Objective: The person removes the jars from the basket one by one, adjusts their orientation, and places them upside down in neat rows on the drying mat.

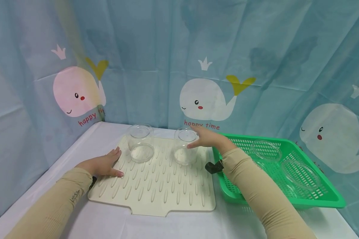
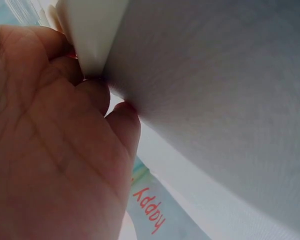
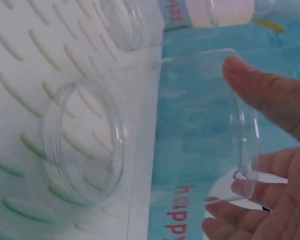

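Note:
My left hand (image 1: 103,164) rests at the left edge of a cream ridged draining board (image 1: 158,186), its thumb lying over the top. In the left wrist view its fingertips touch the board's side, close to the white cloth. On the far right of the board, my right hand (image 1: 209,137) holds a clear plastic cup (image 1: 183,154) from the right. Its thumb is in front, fingers behind, near the cup's upper end; the right wrist view shows the thumb (image 3: 240,70) at the clear wall. Another clear cup (image 1: 141,152) stands to the left on the board.
A green slotted plastic basket (image 1: 287,141) stands right of the board, under my right forearm, with several clear round pieces inside. The white-clothed table (image 1: 107,220) backs onto a blue whale-print curtain (image 1: 149,83).

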`<state>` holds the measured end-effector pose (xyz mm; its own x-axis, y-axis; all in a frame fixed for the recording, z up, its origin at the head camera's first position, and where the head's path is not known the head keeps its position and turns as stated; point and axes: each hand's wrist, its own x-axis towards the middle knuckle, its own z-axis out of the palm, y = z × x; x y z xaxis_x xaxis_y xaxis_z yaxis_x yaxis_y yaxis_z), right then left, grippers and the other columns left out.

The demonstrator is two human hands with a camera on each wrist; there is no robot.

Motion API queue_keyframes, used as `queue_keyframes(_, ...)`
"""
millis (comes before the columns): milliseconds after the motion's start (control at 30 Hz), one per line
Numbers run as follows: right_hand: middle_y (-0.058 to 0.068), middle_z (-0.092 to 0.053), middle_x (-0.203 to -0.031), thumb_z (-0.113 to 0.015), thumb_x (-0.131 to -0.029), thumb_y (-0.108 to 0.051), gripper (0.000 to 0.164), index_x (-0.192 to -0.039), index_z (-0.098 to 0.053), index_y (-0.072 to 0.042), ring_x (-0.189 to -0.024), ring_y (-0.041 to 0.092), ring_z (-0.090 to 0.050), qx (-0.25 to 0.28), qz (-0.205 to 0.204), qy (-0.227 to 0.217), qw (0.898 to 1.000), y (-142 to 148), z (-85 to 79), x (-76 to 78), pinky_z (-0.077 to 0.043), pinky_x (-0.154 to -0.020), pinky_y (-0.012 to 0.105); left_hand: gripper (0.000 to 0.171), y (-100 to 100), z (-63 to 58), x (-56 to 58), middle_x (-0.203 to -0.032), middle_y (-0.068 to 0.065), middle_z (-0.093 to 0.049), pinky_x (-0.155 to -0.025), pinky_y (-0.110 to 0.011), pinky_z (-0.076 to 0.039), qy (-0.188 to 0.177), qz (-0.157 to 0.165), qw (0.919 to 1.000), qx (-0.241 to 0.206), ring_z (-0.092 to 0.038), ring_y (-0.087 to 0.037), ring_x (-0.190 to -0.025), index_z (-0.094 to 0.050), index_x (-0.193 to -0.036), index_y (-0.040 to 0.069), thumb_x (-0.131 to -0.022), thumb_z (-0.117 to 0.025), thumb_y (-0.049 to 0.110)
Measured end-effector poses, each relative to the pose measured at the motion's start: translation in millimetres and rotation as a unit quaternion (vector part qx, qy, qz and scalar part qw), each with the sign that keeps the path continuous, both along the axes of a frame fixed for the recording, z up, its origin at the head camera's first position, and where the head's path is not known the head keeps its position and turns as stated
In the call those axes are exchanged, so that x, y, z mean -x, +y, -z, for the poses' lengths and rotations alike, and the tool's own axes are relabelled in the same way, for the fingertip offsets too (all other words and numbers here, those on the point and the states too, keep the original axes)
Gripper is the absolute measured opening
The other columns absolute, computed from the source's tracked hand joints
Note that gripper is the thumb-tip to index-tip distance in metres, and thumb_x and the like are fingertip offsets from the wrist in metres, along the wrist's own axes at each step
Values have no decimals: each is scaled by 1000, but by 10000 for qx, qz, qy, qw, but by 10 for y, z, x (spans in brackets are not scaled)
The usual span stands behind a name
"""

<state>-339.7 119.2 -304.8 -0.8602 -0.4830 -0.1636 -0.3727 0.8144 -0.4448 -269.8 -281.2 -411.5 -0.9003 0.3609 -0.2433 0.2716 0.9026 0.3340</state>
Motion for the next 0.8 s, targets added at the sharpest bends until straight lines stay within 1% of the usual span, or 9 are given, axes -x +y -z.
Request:
queue_keyframes(100, 7, -17, -152, -72, -75, -45, 97, -148, -14, -16, -137, 27, -21, 164, -79, 44, 9998, 36, -48, -1, -26, -107, 48, 119, -4, 14, 5, -146, -34, 0, -106, -58, -11, 50, 18, 10000, 42, -4, -50, -132, -8, -139, -16, -69, -61, 65)
queue_keyframes(233, 5, -20, -151, -70, -78, -41, 92, -148, -15, -17, -133, 27, -31, 569, -199, 186, 9980, 99, -148, -21, -33, -103, 46, 120, -13, 27, 9, -146, -33, 0, -106, -58, -11, 82, 17, 9999, 66, -4, -49, -132, -8, -139, -16, -69, -61, 65)
queue_keyframes(300, 2, -21, -150, -69, -79, -40, 88, -147, -17, -20, -131, 26, -34, 781, -141, 171, 9967, 132, -198, -37, -36, -101, 45, 120, -17, 36, 13, -147, -32, 0, -106, -57, -11, 51, -31, 10000, 71, -3, -48, -133, -8, -140, -15, -68, -62, 65)
queue_keyframes(433, 2, -23, -149, -68, -81, -38, 82, -146, -22, -20, -132, 27, -33, 1106, -107, 104, 9937, 204, -285, -62, -38, -100, 45, 120, -14, 38, 13, -147, -32, 0, -106, -57, -11, 29, -48, 10000, 56, -3, -48, -133, -8, -139, -15, -68, -62, 65)
queue_keyframes(600, 5, -27, -148, -68, -82, -36, 78, -145, -26, -18, -132, 26, -32, 1500, -164, 65, 9885, 323, -402, -99, -37, -101, 45, 120, -9, 30, 20, -146, -33, 1, -106, -58, -10, 6, -29, 10000, 38, -3, -49, -132, -8, -139, -16, -68, -62, 65)
queue_keyframes(800, 6, -30, -147, -68, -81, -37, 75, -143, -31, -16, -132, 26, -33, 1738, -172, 42, 9846, 531, -523, -165, -35, -102, 45, 120, -15, 24, 23, -146, -34, 1, -106, -58, -10, 10, 16, 10000, 12, -3, -49, -133, -7, -139, -16, -69, -63, 64)
